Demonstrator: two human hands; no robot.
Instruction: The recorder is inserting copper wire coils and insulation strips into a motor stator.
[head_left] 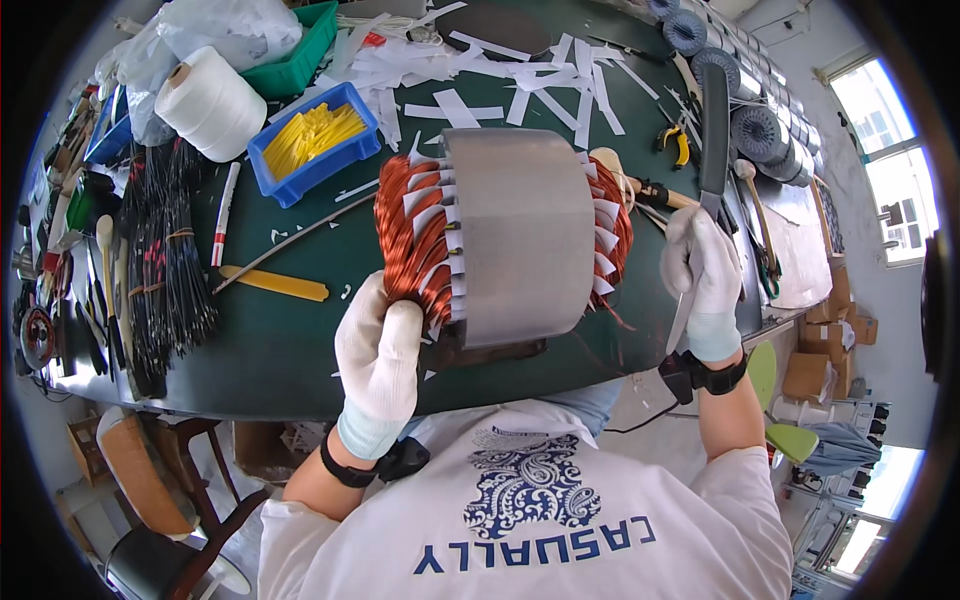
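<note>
Probably, the fat grey metal drum (525,235) with shiny copper wire loops (405,235) at its ends, near the front edge of the dark green table (260,375), is heavy and hard. Its smooth side may slip, so hold the metal underneath; the loops and thin white paper tabs (425,217) could bend or tear. The white-gloved left hand (378,350) curls its fingers against the loops; the white-gloved right hand (703,260) grips a long, flat, dark-grey tool (714,130). Big blue letters (535,553) mark the white cloth shirt (340,530).
</note>
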